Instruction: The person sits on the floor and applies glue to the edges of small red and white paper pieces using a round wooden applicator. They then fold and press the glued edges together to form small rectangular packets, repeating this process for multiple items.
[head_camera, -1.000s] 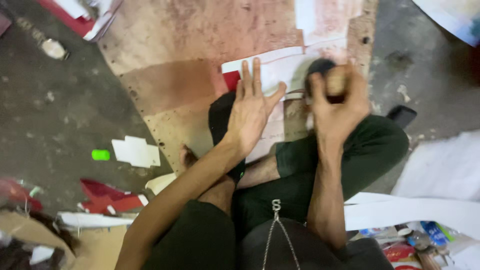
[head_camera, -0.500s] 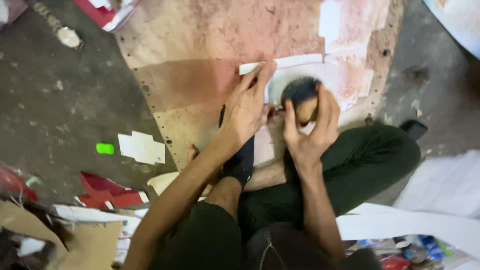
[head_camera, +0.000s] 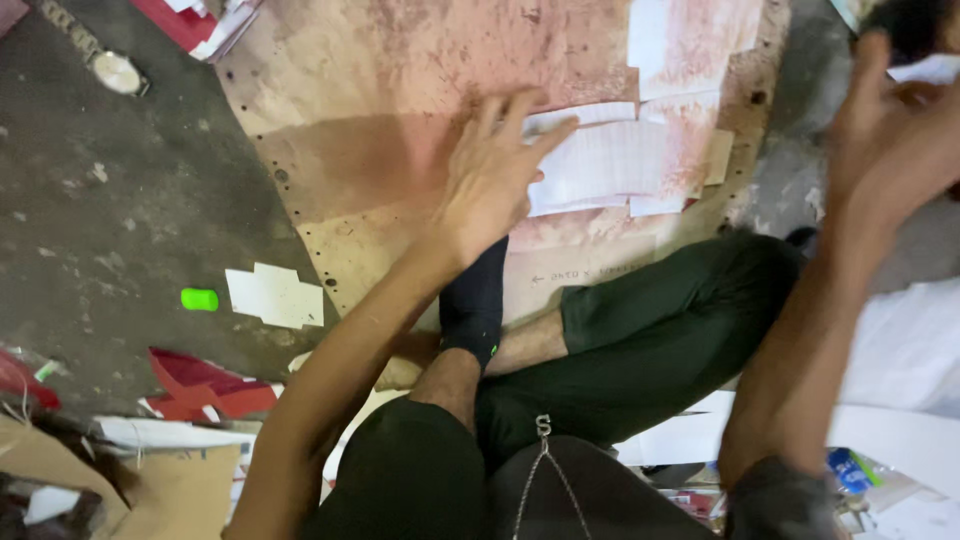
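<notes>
The stained board (head_camera: 400, 120) lies bare across the upper middle of the frame, open for a hand to pass. White paper strips (head_camera: 610, 165) cover its right part, and the crossed legs (head_camera: 640, 340) block its lower edge.

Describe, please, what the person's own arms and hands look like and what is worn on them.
Both arms are bare from the hands up past the elbows: no sleeves, gloves, rings, watch or wristband show. The left hand is slim with long fingers. The right hand is motion-blurred, so its details cannot be made out. Both forearms look lean.
</notes>
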